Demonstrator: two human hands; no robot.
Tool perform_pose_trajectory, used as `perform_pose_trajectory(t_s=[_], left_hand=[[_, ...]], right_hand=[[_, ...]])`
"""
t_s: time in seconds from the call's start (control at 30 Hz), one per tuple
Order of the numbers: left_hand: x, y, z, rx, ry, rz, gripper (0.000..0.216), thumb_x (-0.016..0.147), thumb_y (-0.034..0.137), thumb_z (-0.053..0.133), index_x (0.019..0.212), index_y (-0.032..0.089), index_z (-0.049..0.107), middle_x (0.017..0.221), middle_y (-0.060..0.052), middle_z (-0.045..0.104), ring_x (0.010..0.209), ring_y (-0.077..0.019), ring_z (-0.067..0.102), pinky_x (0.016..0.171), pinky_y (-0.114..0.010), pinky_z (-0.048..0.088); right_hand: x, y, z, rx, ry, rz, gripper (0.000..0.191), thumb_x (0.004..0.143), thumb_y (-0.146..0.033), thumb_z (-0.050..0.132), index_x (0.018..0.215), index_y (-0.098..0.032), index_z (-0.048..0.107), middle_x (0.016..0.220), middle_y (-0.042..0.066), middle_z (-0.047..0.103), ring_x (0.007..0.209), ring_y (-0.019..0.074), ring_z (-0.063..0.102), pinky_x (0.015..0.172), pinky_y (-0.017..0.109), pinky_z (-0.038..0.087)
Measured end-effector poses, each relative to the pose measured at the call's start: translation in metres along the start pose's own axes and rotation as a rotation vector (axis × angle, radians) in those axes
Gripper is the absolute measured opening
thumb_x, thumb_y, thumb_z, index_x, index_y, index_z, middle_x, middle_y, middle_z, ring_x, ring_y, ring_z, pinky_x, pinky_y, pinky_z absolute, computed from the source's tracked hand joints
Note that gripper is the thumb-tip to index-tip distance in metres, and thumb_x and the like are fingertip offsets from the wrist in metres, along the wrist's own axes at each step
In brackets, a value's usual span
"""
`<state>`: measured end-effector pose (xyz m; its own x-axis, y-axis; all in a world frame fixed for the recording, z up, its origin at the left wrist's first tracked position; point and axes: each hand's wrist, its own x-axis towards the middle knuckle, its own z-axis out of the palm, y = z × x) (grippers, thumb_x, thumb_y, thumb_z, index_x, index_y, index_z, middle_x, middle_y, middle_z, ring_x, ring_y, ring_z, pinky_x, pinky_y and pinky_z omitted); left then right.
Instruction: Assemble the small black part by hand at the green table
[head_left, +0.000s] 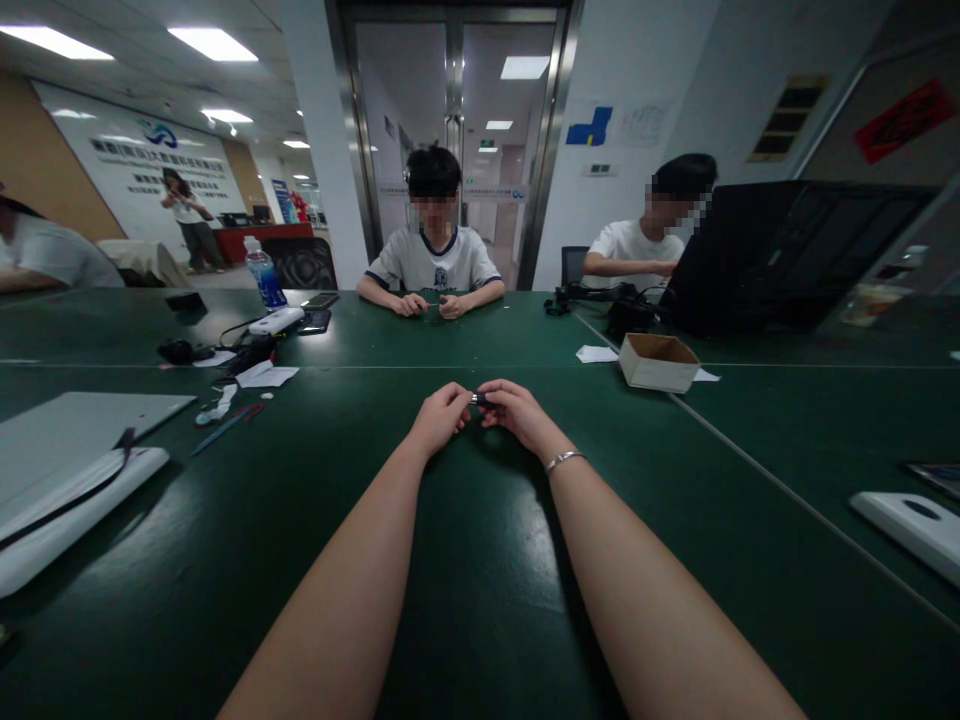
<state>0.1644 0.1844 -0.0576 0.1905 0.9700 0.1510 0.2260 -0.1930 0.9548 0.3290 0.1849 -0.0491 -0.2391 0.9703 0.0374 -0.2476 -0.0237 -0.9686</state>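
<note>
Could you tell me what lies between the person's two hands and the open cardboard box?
In the head view, only bare green table lies between the hands and the cardboard box.

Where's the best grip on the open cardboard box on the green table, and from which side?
Probably by the near long wall of the cardboard box, coming from above: it sits upright with its top open, so fingers can hook over the rim. Its far side is crowded by a black laptop and cables; the near side faces bare table.
</note>
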Motion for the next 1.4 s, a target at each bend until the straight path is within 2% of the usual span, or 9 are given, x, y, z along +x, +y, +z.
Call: perform_pose_trajectory(t_s=[0.23, 0.5, 0.63, 0.77, 0.97, 1.07, 1.17, 1.27, 1.4], left_hand=[[-0.001, 0.0, 0.0, 0.027, -0.001, 0.037, 0.044, 0.084, 0.056, 0.046, 0.072, 0.015, 0.056, 0.062, 0.0, 0.055, 0.052, -0.0093, 0.049, 0.047, -0.02, 0.038], [0.0, 0.0, 0.001, -0.001, -0.017, 0.026, 0.05, 0.083, 0.063, 0.044, 0.076, 0.015, 0.057, 0.062, -0.001, 0.055, 0.052, -0.0097, 0.049, 0.046, -0.019, 0.038], [-0.002, 0.001, 0.001, -0.015, 0.0, 0.026, 0.041, 0.082, 0.057, 0.05, 0.085, 0.017, 0.056, 0.065, 0.001, 0.057, 0.053, -0.01, 0.05, 0.044, -0.018, 0.038], [-0.004, 0.004, 0.001, 0.028, 0.015, 0.05, 0.034, 0.082, 0.05, 0.052, 0.078, 0.017, 0.056, 0.062, 0.001, 0.055, 0.053, -0.0095, 0.05, 0.045, -0.018, 0.039], [-0.006, 0.005, 0.0, -0.005, 0.101, 0.094, 0.037, 0.081, 0.054, 0.055, 0.078, 0.017, 0.056, 0.062, 0.001, 0.055, 0.053, -0.0099, 0.051, 0.046, -0.019, 0.042], [-0.005, 0.004, -0.003, -0.04, 0.144, 0.137, 0.036, 0.079, 0.053, 0.059, 0.081, 0.017, 0.058, 0.066, 0.001, 0.057, 0.055, -0.01, 0.054, 0.049, -0.019, 0.045], [-0.003, 0.006, -0.004, -0.075, 0.136, 0.138, 0.039, 0.076, 0.053, 0.062, 0.086, 0.016, 0.061, 0.072, 0.0, 0.059, 0.053, -0.0085, 0.052, 0.046, -0.018, 0.042], [-0.002, 0.008, -0.001, -0.14, 0.091, 0.117, 0.044, 0.074, 0.055, 0.064, 0.094, 0.016, 0.063, 0.078, -0.002, 0.061, 0.049, -0.0063, 0.049, 0.041, -0.017, 0.038], [-0.003, 0.011, 0.006, -0.21, 0.016, 0.101, 0.042, 0.075, 0.05, 0.065, 0.095, 0.013, 0.062, 0.075, -0.002, 0.061, 0.047, -0.0058, 0.049, 0.043, -0.017, 0.039]], right_hand=[[-0.001, -0.002, 0.0, -0.01, -0.018, 0.002, 0.012, 0.075, -0.012, 0.06, 0.086, -0.015, 0.064, 0.068, 0.002, 0.065, 0.048, 0.0104, 0.059, 0.051, 0.021, 0.053], [-0.001, -0.001, 0.0, -0.004, -0.003, 0.005, 0.011, 0.077, -0.011, 0.059, 0.086, -0.015, 0.064, 0.069, 0.003, 0.066, 0.049, 0.0103, 0.059, 0.052, 0.021, 0.053], [0.0, -0.001, 0.001, 0.006, 0.001, 0.004, 0.011, 0.077, -0.01, 0.059, 0.086, -0.015, 0.064, 0.068, 0.003, 0.065, 0.052, 0.0112, 0.06, 0.052, 0.021, 0.054], [-0.001, -0.001, 0.0, -0.026, -0.026, 0.005, 0.011, 0.078, -0.009, 0.058, 0.087, -0.015, 0.063, 0.07, 0.002, 0.065, 0.051, 0.0098, 0.06, 0.052, 0.019, 0.053], [0.002, 0.004, -0.001, -0.072, -0.104, -0.052, 0.031, 0.078, -0.01, 0.064, 0.107, -0.019, 0.057, 0.076, -0.001, 0.062, 0.052, 0.0091, 0.059, 0.052, 0.021, 0.055], [0.007, 0.011, -0.001, -0.177, -0.148, -0.097, 0.041, 0.077, -0.01, 0.067, 0.115, -0.021, 0.054, 0.086, 0.0, 0.063, 0.05, 0.0066, 0.054, 0.048, 0.018, 0.052], [0.012, 0.017, 0.0, -0.278, -0.135, -0.118, 0.048, 0.077, -0.01, 0.068, 0.12, -0.022, 0.053, 0.099, 0.004, 0.063, 0.05, 0.0054, 0.052, 0.044, 0.017, 0.049], [0.014, 0.019, 0.002, -0.305, -0.143, -0.135, 0.049, 0.077, -0.012, 0.068, 0.123, -0.022, 0.052, 0.099, 0.004, 0.064, 0.054, 0.0067, 0.054, 0.043, 0.015, 0.047], [0.011, 0.016, 0.005, -0.278, -0.175, -0.143, 0.045, 0.077, -0.011, 0.068, 0.119, -0.019, 0.054, 0.1, 0.004, 0.066, 0.062, 0.0087, 0.059, 0.043, 0.013, 0.046]])
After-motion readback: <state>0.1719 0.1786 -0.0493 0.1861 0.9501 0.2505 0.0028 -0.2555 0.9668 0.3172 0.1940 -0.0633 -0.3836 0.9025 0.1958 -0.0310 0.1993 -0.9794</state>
